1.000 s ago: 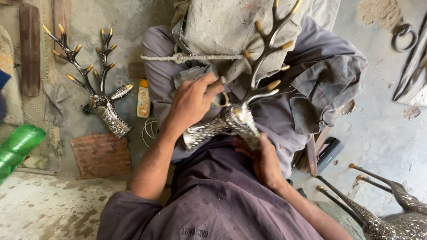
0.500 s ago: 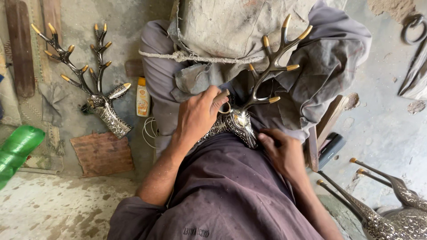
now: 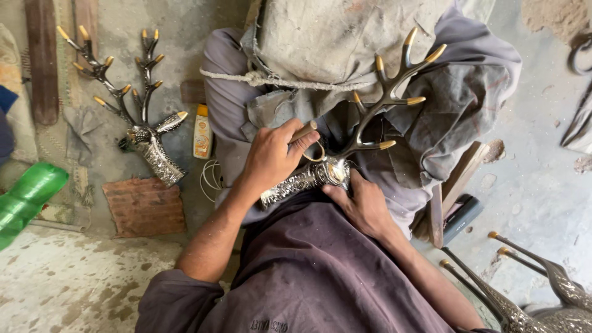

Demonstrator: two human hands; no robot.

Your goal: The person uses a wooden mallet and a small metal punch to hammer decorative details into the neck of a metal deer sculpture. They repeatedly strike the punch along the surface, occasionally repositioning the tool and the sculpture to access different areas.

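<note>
A silver metal deer head [image 3: 327, 169] with dark antlers and gold tips lies across my lap. My right hand [image 3: 361, 206] grips it from below, near the head. My left hand [image 3: 274, 154] rests on its patterned neck and is shut on a small wooden-handled tool [image 3: 304, 131] pressed against the head. A dusty grey cloth [image 3: 345, 43] tied with rope covers my knees behind it.
A second deer head [image 3: 145, 132] lies on the floor at left beside a small yellow bottle [image 3: 201, 131], a brick [image 3: 145, 206] and a green plastic bottle [image 3: 24, 197]. Metal bird figures [image 3: 536, 290] stand at lower right. Wooden pieces [image 3: 459, 179] lie by my right leg.
The deer head has shifted and turned in my lap, its antlers now pointing up and right. My left hand stays on its neck with the tool, and the view has moved slightly.
</note>
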